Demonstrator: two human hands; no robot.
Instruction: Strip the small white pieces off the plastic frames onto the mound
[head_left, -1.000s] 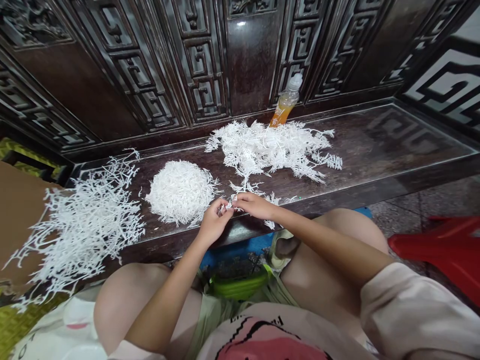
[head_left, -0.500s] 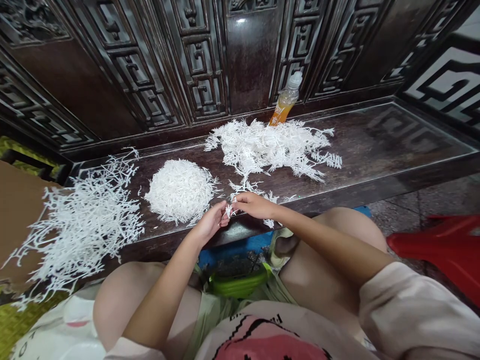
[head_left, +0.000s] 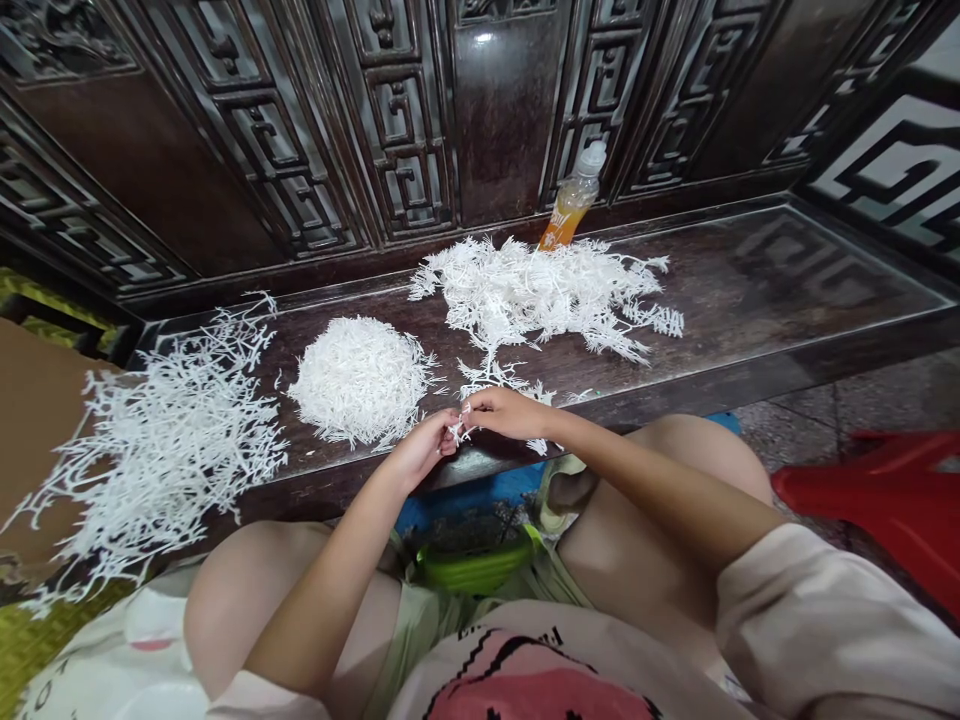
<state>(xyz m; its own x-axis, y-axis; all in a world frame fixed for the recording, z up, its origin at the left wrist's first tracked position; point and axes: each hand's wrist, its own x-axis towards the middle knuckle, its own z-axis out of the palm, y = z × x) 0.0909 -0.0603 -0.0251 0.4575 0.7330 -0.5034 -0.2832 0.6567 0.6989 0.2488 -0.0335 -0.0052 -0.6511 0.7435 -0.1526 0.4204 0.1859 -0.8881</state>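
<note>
**Both hands pinching a small white sprig (head_left: 457, 430) above the bench's front edge.**

From here I see the left hand (head_left: 424, 450) and right hand (head_left: 510, 413) meeting, their fingertips pressed together on the sprig, though the exact grip looks hard to read at this size. Just beyond lie a round heap of white sprigs (head_left: 360, 380) and a looser heap (head_left: 540, 295) by an orange drink bottle (head_left: 574, 198) – a third heap (head_left: 165, 450) spreads over cardboard (head_left: 37, 420) and the dark wooden bench (head_left: 787, 290).
</note>
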